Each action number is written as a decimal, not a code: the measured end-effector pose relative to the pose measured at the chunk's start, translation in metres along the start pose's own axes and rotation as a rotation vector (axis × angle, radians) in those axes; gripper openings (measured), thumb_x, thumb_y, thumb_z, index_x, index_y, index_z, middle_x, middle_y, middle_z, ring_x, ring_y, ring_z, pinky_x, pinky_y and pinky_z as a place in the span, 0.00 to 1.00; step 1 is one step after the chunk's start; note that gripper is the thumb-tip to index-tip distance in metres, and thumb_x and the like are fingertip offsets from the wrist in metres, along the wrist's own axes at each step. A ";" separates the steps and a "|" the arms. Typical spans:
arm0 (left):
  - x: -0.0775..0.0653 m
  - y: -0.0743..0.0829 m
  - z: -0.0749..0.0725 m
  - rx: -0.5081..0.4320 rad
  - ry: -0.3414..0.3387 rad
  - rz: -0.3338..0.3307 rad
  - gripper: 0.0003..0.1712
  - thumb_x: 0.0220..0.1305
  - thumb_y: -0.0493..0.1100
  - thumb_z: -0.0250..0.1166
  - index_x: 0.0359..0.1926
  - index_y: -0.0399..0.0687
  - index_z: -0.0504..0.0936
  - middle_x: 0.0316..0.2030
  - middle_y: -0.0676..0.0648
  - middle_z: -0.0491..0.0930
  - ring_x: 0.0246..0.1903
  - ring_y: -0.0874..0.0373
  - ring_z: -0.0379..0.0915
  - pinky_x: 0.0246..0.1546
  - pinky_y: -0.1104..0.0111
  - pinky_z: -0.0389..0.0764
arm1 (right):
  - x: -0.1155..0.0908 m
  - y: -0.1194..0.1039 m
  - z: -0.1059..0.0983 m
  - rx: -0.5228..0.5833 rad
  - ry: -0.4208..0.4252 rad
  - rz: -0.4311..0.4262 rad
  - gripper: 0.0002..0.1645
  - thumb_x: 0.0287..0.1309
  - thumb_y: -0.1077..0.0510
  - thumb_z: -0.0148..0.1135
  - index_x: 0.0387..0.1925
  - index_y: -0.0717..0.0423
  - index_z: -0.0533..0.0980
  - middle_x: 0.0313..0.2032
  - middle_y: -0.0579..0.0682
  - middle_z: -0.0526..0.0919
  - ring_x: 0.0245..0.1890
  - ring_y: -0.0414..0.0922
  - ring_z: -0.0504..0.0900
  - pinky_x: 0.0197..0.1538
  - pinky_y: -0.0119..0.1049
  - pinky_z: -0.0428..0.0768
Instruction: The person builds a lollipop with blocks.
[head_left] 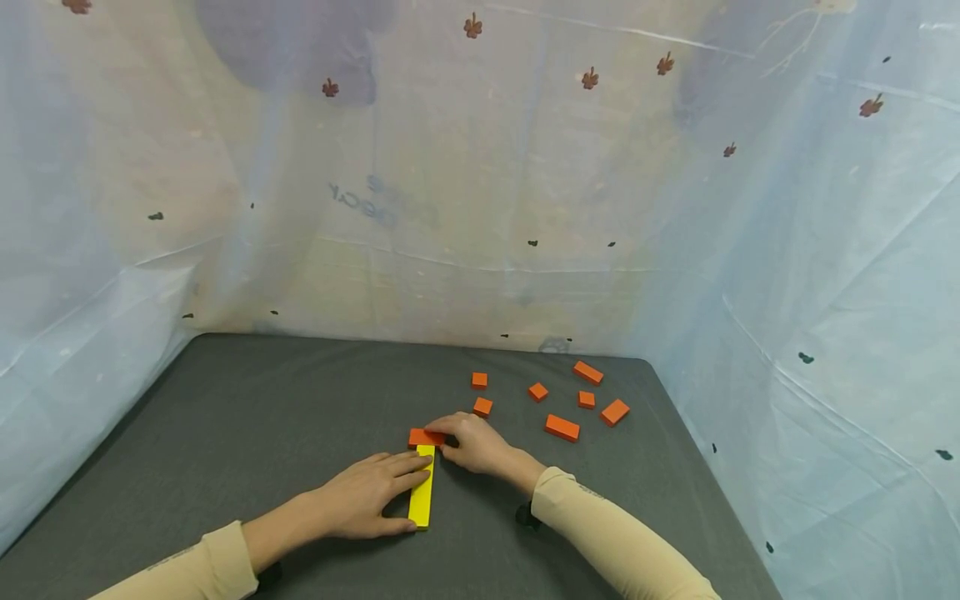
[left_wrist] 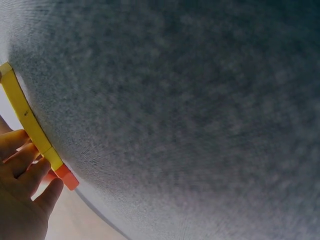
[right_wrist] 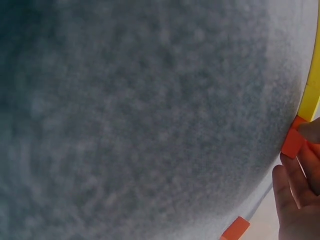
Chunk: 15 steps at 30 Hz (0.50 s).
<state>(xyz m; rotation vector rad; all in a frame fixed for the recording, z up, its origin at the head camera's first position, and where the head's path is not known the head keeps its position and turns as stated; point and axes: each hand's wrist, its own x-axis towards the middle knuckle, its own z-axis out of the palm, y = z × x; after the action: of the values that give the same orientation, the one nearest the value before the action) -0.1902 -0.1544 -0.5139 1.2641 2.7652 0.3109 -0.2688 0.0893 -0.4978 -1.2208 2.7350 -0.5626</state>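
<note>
A long yellow strip of blocks (head_left: 422, 502) lies on the dark table, pointing away from me. Across its far end is an orange block (head_left: 417, 436), forming a T shape. My left hand (head_left: 362, 497) rests on the yellow strip with outstretched fingers, its thumb by the near end. From the right, my right hand (head_left: 480, 447) pinches the orange block's right end between thumb and fingers. The left wrist view shows a seam in the yellow strip (left_wrist: 26, 115) near the orange block (left_wrist: 67, 178). In the right wrist view, fingertips touch the orange block (right_wrist: 292, 140).
Several loose orange pieces lie to the right and back, among them a small cube (head_left: 479, 381), another cube (head_left: 483, 407) close beyond my right hand, and a longer block (head_left: 562, 427). A pale plastic sheet (head_left: 450, 292) hangs behind the grey table (head_left: 225, 417).
</note>
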 end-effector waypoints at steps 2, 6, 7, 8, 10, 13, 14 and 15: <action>0.000 0.000 0.000 -0.002 -0.004 -0.003 0.47 0.70 0.77 0.54 0.77 0.53 0.69 0.79 0.52 0.61 0.75 0.48 0.62 0.70 0.44 0.68 | 0.000 0.000 0.000 -0.002 0.003 -0.004 0.26 0.70 0.61 0.65 0.68 0.52 0.78 0.63 0.47 0.83 0.61 0.45 0.81 0.62 0.37 0.80; 0.000 0.000 0.000 -0.003 -0.004 -0.003 0.47 0.70 0.76 0.55 0.77 0.52 0.69 0.79 0.51 0.61 0.75 0.48 0.62 0.70 0.44 0.68 | -0.001 0.001 0.001 -0.002 0.001 -0.011 0.26 0.70 0.61 0.65 0.68 0.52 0.78 0.63 0.47 0.83 0.61 0.44 0.81 0.62 0.36 0.80; 0.000 0.000 0.000 -0.005 -0.004 -0.002 0.47 0.70 0.76 0.55 0.77 0.52 0.69 0.79 0.51 0.61 0.75 0.48 0.61 0.70 0.44 0.68 | -0.001 0.001 0.001 -0.001 0.003 -0.017 0.26 0.70 0.62 0.65 0.68 0.53 0.78 0.63 0.47 0.83 0.61 0.44 0.81 0.62 0.36 0.80; 0.000 0.000 -0.001 -0.007 -0.006 -0.003 0.47 0.70 0.76 0.55 0.77 0.52 0.69 0.79 0.51 0.61 0.75 0.48 0.61 0.70 0.44 0.68 | -0.001 0.001 0.001 0.000 0.003 -0.020 0.26 0.70 0.62 0.65 0.68 0.53 0.78 0.63 0.47 0.83 0.61 0.44 0.81 0.62 0.36 0.80; 0.000 0.000 -0.001 -0.018 -0.008 -0.004 0.47 0.70 0.75 0.56 0.77 0.52 0.70 0.79 0.51 0.61 0.76 0.48 0.60 0.70 0.44 0.68 | -0.001 0.001 0.001 -0.003 0.010 -0.032 0.26 0.70 0.63 0.65 0.68 0.54 0.78 0.62 0.48 0.83 0.60 0.45 0.81 0.62 0.37 0.80; 0.000 0.000 -0.002 -0.032 -0.016 -0.007 0.47 0.69 0.75 0.57 0.77 0.52 0.70 0.79 0.51 0.60 0.76 0.48 0.59 0.71 0.44 0.67 | 0.000 0.001 0.002 -0.003 0.016 -0.032 0.26 0.70 0.63 0.65 0.68 0.54 0.78 0.62 0.48 0.83 0.60 0.44 0.81 0.62 0.37 0.80; 0.001 0.000 -0.003 -0.035 -0.019 -0.008 0.47 0.69 0.75 0.57 0.77 0.52 0.70 0.79 0.51 0.60 0.76 0.48 0.59 0.71 0.44 0.67 | 0.000 0.001 0.002 -0.002 0.014 -0.027 0.26 0.70 0.62 0.65 0.68 0.54 0.77 0.62 0.47 0.83 0.60 0.44 0.81 0.62 0.36 0.80; 0.001 0.000 -0.003 -0.037 -0.022 -0.008 0.47 0.69 0.75 0.57 0.77 0.52 0.70 0.79 0.51 0.60 0.76 0.48 0.59 0.71 0.44 0.67 | -0.001 0.001 0.002 0.000 0.014 -0.022 0.27 0.70 0.62 0.65 0.68 0.54 0.77 0.63 0.47 0.83 0.60 0.44 0.81 0.62 0.36 0.79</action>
<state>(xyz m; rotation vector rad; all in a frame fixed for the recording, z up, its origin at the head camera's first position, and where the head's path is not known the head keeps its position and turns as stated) -0.1913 -0.1540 -0.5108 1.2407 2.7323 0.3447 -0.2685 0.0898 -0.4998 -1.2535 2.7366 -0.5754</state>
